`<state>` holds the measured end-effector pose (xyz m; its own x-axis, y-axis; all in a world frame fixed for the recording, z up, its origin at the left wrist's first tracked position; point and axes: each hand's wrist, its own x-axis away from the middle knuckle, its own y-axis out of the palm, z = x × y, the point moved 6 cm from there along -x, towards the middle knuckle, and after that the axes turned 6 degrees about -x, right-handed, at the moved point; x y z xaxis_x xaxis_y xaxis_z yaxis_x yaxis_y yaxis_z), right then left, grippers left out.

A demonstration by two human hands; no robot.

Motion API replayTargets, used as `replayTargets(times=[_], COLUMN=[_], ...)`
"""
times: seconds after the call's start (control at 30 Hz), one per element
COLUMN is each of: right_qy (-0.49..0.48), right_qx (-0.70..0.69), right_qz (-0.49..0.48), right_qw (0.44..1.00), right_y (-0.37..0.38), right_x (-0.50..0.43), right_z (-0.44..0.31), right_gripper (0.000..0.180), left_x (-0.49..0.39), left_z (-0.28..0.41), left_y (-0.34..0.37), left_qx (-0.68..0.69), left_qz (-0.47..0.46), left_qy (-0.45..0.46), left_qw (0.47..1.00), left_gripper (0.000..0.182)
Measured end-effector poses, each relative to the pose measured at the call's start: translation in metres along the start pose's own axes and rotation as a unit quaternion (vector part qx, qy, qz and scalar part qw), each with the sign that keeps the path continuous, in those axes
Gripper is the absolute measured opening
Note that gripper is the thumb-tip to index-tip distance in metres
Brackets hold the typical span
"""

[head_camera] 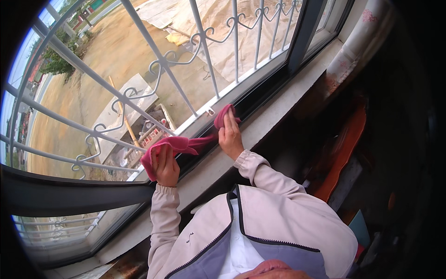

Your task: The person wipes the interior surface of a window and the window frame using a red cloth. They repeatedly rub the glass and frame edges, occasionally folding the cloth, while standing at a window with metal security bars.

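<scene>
My left hand grips a bunched part of a pink cloth at the lower left of the window opening, close to the dark upright window frame. A narrow twisted length of pink cloth stretches towards my right hand. Under the fingers of the right hand is a folded pink part, pressed at the dark window track. Blur between the hands hides whether it is all one piece. Both hands are over the track, with the pale window sill on the near side.
White metal window bars with scrollwork stand just beyond the track. A dark upright frame is at left, another at right. A patterned curtain hangs at upper right. Orange-brown wooden furniture lies in shadow at right.
</scene>
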<state>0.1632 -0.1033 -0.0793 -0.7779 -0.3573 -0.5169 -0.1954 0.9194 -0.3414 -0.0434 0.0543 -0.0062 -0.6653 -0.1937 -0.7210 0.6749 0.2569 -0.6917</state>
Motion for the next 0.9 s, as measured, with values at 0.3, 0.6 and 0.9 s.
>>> replayTargets(times=[0.3, 0.6, 0.9], right_qy=[0.006, 0.038, -0.011], right_qx=[-0.034, 0.006, 0.003], right_qz=[0.009, 0.057, 0.001], right_qw=[0.999, 0.998, 1.0], right_y=[0.019, -0.017, 0.006], right_x=[0.011, -0.036, 0.008], right_z=[-0.018, 0.022, 0.002], right_gripper=[0.062, 0.058, 0.059], left_x=[0.004, -0.008, -0.026], left_z=[-0.005, 0.014, 0.025], left_y=[0.002, 0.014, 0.02], left_qx=[0.003, 0.049, 0.053], left_qz=[0.006, -0.006, 0.012], left_qy=[-0.003, 0.002, 0.029], left_qw=[1.0, 0.999, 0.998], left_gripper=[0.036, 0.035, 0.037])
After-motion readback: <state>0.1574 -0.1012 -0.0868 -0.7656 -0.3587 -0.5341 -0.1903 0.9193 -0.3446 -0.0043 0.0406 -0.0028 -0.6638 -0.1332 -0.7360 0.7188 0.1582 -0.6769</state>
